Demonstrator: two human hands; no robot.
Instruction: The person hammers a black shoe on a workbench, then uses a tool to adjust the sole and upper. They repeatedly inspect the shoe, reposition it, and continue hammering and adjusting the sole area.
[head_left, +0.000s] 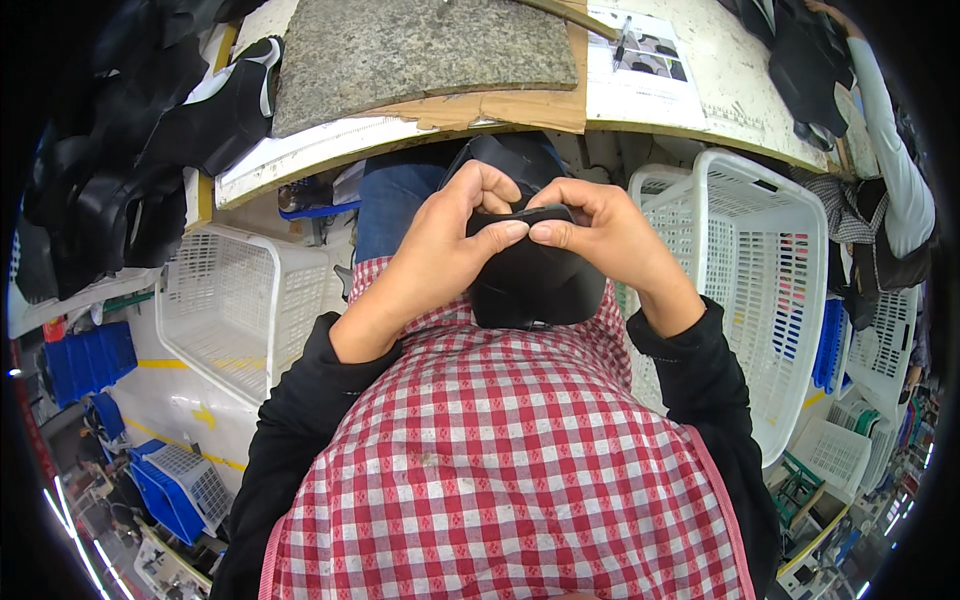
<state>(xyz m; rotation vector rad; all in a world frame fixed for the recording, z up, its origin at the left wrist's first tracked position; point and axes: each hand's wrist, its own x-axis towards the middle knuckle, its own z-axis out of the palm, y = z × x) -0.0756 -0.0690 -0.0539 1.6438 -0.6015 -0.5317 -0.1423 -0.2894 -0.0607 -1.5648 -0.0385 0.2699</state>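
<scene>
A smooth black leather piece [535, 285], looking like a shoe upper, lies over my lap below the table's front edge. My left hand [465, 215] pinches its raised, folded edge between thumb and bent fingers. Close beside it, my right hand [590, 225] pinches the same edge, and the two thumbs almost meet. Part of the piece is hidden behind my fingers, and its far end reaches toward the table.
On the white table [730, 100] lie a speckled grey board [430, 55] over cardboard, a wooden stick [570, 15], and a printed sheet [645, 75] with a pen. Black uppers [215, 115] pile at left. White plastic baskets [225, 300] flank me. Another person's sleeve [890, 150] shows at right.
</scene>
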